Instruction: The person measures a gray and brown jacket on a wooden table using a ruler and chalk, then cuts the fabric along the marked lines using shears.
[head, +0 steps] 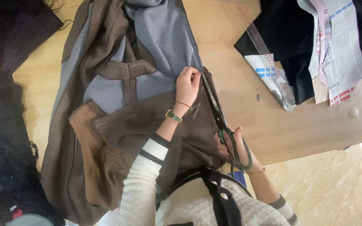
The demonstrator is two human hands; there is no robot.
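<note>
Two hands are working: my left hand point(188, 83) is pinching the brown-and-grey fabric point(147, 83) flat on the table point(239, 113), fingers closed on its right edge, while my right hand point(239, 148) is gripping the scissors point(221, 119); I'm judging taut cloth matters most.

Matt woven cloth point(147, 121), steel scissors point(214, 104)
</note>
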